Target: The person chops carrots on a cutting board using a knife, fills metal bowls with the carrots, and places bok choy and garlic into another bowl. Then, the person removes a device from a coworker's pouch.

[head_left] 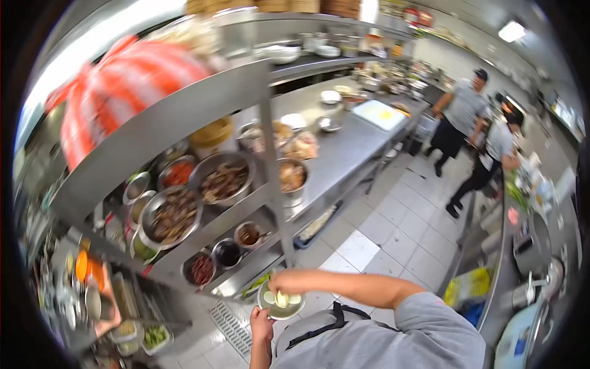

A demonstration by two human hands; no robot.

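Note:
My left hand (262,323) grips the near left rim of a round metal bowl (284,313), thumb up along the edge. Inside the bowl lie a few pale, smooth, rounded pieces (295,299); they look like peeled eggs, but blur leaves this uncertain. Reaching across from the right, my right hand (287,282) is over the bowl with its fingers closed and pointing down. A pale yellowish rounded piece (282,299) shows at its fingertips. The bowl is held in front of my grey shirt, above the floor.
A metal shelf rack (276,154) on the left holds pans of dark cooked meat (175,215) and small bowls. Behind it runs a steel counter (344,141) with a white cutting board (379,115). Two people (462,104) stand at the right. A floor drain grate (230,329) lies below.

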